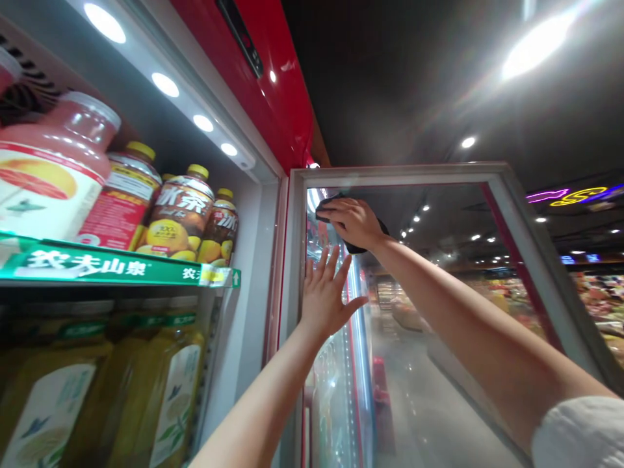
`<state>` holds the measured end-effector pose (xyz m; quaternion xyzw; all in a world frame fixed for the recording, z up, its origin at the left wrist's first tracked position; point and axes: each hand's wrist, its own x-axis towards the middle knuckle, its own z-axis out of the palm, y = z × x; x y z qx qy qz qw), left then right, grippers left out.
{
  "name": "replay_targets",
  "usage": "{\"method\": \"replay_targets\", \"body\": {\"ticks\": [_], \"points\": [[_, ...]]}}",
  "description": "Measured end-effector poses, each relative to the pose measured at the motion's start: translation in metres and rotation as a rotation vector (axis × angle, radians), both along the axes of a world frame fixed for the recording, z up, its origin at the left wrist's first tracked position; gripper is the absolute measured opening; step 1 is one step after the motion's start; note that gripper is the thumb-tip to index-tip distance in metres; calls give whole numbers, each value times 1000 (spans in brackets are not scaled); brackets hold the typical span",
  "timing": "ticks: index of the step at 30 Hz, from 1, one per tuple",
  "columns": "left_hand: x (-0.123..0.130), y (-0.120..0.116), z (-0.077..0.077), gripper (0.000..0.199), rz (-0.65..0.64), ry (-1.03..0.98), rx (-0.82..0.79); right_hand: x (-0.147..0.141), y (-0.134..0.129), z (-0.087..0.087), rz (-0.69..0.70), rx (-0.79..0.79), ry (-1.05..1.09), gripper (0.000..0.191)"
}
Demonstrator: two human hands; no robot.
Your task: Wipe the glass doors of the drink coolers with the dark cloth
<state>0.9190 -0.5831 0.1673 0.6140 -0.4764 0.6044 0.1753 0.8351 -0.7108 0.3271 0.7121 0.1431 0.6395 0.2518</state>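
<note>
The glass door (pixel 439 286) of a red drinks fridge stands swung out in front of me, framed in grey. My right hand (pixel 353 221) presses a dark cloth (pixel 358 248) against the upper left part of the pane, near the hinge side. Just below it, my left hand (pixel 324 292) is raised with its fingers spread, at the pane beside the door frame (pixel 295 260); it holds nothing. The cloth is partly hidden under my right fingers.
To the left, the lit fridge holds iced tea bottles (pixel 178 214) and a large pink juice bottle (pixel 58 166) on a shelf with a green label strip (pixel 97 263). Yellowish bottles (pixel 175 383) stand below. Red fridge casing (pixel 273 78) rises above. Shop aisles show through the glass.
</note>
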Motion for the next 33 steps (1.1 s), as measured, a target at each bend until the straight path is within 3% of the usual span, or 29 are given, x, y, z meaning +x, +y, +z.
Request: {"method": "replay_targets", "body": {"ticks": [6,11,17,22,26,29,31,33], "points": [[-3,14,-6,86,-7,53,83,6,13,13,-14,123,-90,46],[-5,12,-8,84,-17,54,61,3,9,12,8,-74,40,42],[1,11,-9,84,-65,18,19,7,23,27,-83,80,-89,47],[4,9,-9,84,-107,11,9,1,25,13,-64,-104,110,45],[7,7,-8,92,-137,6,-16,-6,28,3,-99,-1,29,47],[9,8,-7,97,-147,-3,-35,-15,30,-8,-180,-30,81,48],[9,10,-5,95,-141,-7,-41,-28,23,-21,-239,6,79,48],[8,11,-5,94,-124,-7,-35,-45,10,-39,-291,145,-15,50]]}}
